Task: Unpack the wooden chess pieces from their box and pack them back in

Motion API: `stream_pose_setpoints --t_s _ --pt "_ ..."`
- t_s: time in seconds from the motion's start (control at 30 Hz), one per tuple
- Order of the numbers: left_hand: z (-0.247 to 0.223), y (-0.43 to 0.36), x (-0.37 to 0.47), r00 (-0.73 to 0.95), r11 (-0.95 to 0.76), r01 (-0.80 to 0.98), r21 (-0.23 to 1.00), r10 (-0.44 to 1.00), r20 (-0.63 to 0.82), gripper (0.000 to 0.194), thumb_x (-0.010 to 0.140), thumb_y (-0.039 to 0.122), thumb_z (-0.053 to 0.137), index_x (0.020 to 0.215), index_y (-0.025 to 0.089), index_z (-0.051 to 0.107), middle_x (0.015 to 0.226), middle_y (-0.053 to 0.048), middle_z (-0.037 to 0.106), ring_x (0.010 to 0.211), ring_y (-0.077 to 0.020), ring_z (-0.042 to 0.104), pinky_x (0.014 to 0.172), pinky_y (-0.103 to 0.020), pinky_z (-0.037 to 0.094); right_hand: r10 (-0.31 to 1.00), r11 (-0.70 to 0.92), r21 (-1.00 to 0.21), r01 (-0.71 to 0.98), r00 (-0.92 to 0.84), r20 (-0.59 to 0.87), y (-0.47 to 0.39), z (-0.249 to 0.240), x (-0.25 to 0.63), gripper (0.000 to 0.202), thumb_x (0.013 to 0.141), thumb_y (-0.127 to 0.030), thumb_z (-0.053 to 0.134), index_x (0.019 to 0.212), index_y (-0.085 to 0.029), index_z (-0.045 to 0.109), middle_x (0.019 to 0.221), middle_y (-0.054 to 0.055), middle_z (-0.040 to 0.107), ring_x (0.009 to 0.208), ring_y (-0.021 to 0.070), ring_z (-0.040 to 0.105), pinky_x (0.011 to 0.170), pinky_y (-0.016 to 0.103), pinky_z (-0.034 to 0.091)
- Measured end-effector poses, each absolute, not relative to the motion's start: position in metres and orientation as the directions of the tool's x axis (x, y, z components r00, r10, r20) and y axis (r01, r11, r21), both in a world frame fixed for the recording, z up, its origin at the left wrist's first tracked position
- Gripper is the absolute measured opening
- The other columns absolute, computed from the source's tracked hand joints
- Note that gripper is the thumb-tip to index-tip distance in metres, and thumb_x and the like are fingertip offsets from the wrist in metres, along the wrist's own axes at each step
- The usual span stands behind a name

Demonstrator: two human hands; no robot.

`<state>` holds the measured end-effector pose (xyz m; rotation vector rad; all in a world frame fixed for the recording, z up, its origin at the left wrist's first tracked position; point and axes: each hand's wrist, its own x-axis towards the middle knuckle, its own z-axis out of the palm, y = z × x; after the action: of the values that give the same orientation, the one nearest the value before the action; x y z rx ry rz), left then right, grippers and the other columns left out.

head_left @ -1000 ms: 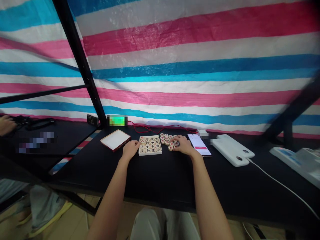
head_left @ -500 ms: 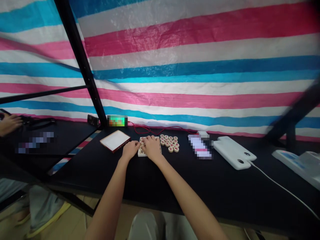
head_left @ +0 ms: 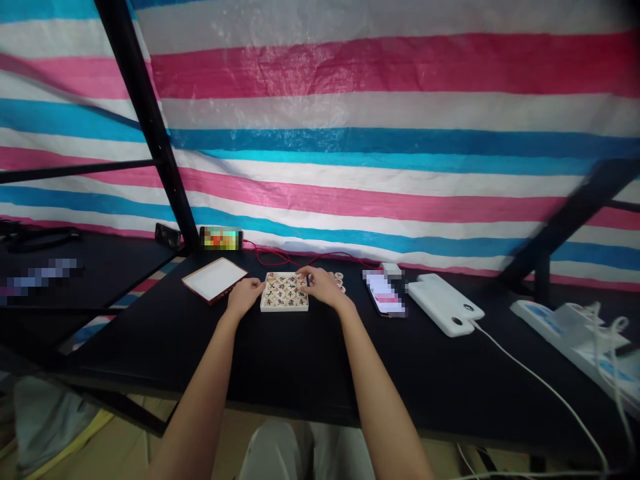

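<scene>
A white open box (head_left: 285, 308) of Chinese chess pieces lies on the black table, with several dark-marked pieces (head_left: 281, 291) in rows and a red-marked piece (head_left: 271, 275) at its far left corner. My left hand (head_left: 244, 297) is curled at the box's left wall, its thumb and forefinger closed against the edge. Over the right edge of the box hangs my right hand (head_left: 323, 287), thumb and forefinger apart with a dark gap between them; a red mark shows near the fingertips. Loose red-marked pieces (head_left: 339, 277) lie behind this hand, mostly hidden by it.
A box lid (head_left: 216, 279), white inside, lies to the left. Behind it leans a phone (head_left: 221, 239) with a red cable. On the right are another phone (head_left: 384, 293), a white device (head_left: 445, 305) with a cable, and a power strip (head_left: 555, 327). A black post (head_left: 150, 133) rises left.
My right hand has moved right from over the box to its right edge, uncovering the rows of pieces. My left hand stays at the left wall. The view has shifted right.
</scene>
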<state>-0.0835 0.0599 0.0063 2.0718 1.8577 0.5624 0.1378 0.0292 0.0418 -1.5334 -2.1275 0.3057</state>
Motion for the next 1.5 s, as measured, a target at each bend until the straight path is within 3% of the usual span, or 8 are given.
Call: stream_pose_setpoints --t_s 0.1,0.33,0.6,0.87,1.03,1.2,1.3,1.5 --pt "0.005 0.062 -0.087 0.070 -0.123 0.858 0.498 0.990 0.123 0.035 0.073 0.047 0.041 0.059 0.019 0.055 0.059 0.001 0.057 0.061 -0.0124 0.052 0.050 -0.020 0.028 0.954 0.278 -0.476 0.834 -0.183 0.237 0.029 0.042 0.159 0.030 0.065 -0.023 0.060 0.094 -0.028 0.057 0.093 -0.004 0.061 0.085 0.0171 0.053 0.076 0.033 0.032" --pt "0.009 0.055 -0.087 0.047 -0.097 0.837 0.538 0.993 0.106 0.032 0.074 0.043 0.040 0.058 0.018 0.052 0.052 0.001 0.056 0.056 -0.0114 0.052 0.051 -0.020 0.029 0.958 0.257 -0.534 0.806 -0.283 0.033 0.026 0.037 0.174 0.033 0.057 -0.010 0.060 0.088 -0.022 0.058 0.085 -0.003 0.062 0.071 0.0112 0.056 0.064 0.022 0.039" --pt "0.009 0.055 -0.085 0.052 -0.097 0.855 0.509 0.993 0.102 0.034 0.075 0.045 0.038 0.059 0.018 0.052 0.055 0.000 0.058 0.057 -0.0121 0.051 0.052 -0.021 0.029 0.971 0.238 -0.502 0.832 -0.215 0.104 0.030 0.036 0.171 0.030 0.056 -0.010 0.062 0.083 -0.023 0.061 0.084 -0.003 0.064 0.076 0.0140 0.057 0.069 0.026 0.039" --pt "0.003 0.057 -0.086 0.063 -0.125 0.870 0.477 0.988 0.142 0.035 0.077 0.045 0.036 0.060 0.018 0.052 0.059 0.000 0.058 0.057 -0.0112 0.050 0.050 -0.020 0.026 0.982 0.158 -0.527 0.835 -0.191 -0.009 0.032 0.027 0.174 0.026 0.057 -0.006 0.061 0.080 -0.018 0.059 0.078 0.000 0.061 0.066 0.0110 0.054 0.060 0.023 0.039" --pt "0.004 0.056 -0.085 0.051 -0.119 0.873 0.474 0.987 0.153 0.035 0.077 0.044 0.037 0.059 0.018 0.051 0.058 0.000 0.058 0.056 -0.0115 0.050 0.048 -0.021 0.025 0.963 0.267 -0.499 0.824 -0.247 0.108 0.031 0.034 0.167 0.033 0.058 -0.009 0.063 0.088 -0.020 0.059 0.089 0.002 0.058 0.078 0.0133 0.052 0.069 0.025 0.040" --pt "0.006 0.055 -0.086 0.107 -0.119 0.824 0.554 0.993 0.054 0.037 0.078 0.046 0.034 0.060 0.019 0.053 0.056 0.001 0.060 0.056 -0.0114 0.053 0.051 -0.020 0.029 0.891 0.351 -0.283 0.893 -0.225 0.394 0.030 0.024 0.118 0.027 0.077 -0.024 0.049 0.104 -0.022 0.053 0.105 0.007 0.054 0.099 0.0208 0.045 0.083 0.037 0.032" --pt "0.007 0.052 -0.086 0.153 -0.154 0.807 0.569 0.987 0.050 0.038 0.078 0.045 0.035 0.059 0.018 0.054 0.057 0.002 0.060 0.055 -0.0109 0.053 0.053 -0.020 0.031 0.876 0.383 -0.194 0.903 -0.288 0.387 0.029 0.014 0.090 0.034 0.082 -0.030 0.043 0.115 -0.023 0.047 0.113 0.008 0.052 0.105 0.0223 0.041 0.088 0.042 0.026" --pt "0.006 0.051 -0.088 0.192 -0.204 0.781 0.590 0.978 0.083 0.037 0.076 0.042 0.035 0.057 0.018 0.054 0.056 0.002 0.060 0.055 -0.0108 0.053 0.053 -0.021 0.031 0.862 0.488 -0.235 0.841 -0.422 0.279 0.033 0.006 0.079 0.041 0.085 -0.033 0.036 0.125 -0.025 0.036 0.125 0.004 0.047 0.119 0.0197 0.032 0.100 0.047 0.008"
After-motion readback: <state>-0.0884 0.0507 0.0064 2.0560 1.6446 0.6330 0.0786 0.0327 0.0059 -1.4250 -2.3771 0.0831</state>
